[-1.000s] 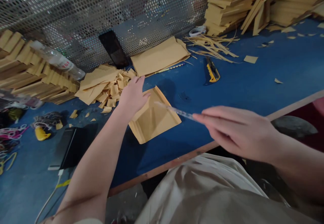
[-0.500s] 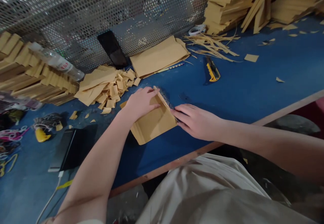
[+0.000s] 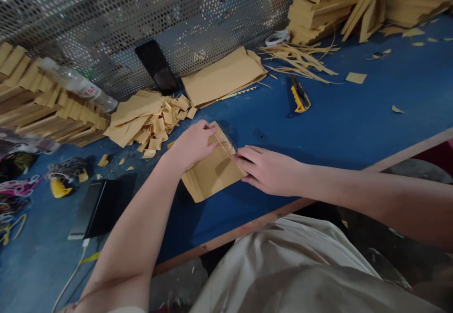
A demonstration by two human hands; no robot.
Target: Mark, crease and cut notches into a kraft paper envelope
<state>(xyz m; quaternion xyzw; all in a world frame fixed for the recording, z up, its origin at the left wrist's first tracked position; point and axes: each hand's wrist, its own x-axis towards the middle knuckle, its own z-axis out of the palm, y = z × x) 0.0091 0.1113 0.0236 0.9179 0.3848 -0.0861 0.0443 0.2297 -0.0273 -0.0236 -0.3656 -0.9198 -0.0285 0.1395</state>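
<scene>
A brown kraft paper envelope [image 3: 214,181] lies flat on the blue tabletop close to its front edge. Along its right side runs a shiny clear strip [image 3: 225,142] over a folded edge. My left hand [image 3: 193,147] reaches over the envelope from the left, thumb and fingers closed on the upper end of that folded edge. At the lower end, my right hand [image 3: 271,169] holds the same edge with bent fingers drawn together. The right fingertips cover the corner there.
A yellow box cutter [image 3: 300,97], paper strips [image 3: 300,58] and flat kraft sheets [image 3: 222,77] lie beyond my hands. A phone [image 3: 156,67] leans on the perforated metal panel [image 3: 198,16]. Left are paper scraps [image 3: 155,134], a bottle [image 3: 83,86] and a cabled black power bank [image 3: 97,209].
The folded edge has turned over towards the left, so the clear strip now shows on top. Both hands have shifted slightly left and stay on the envelope.
</scene>
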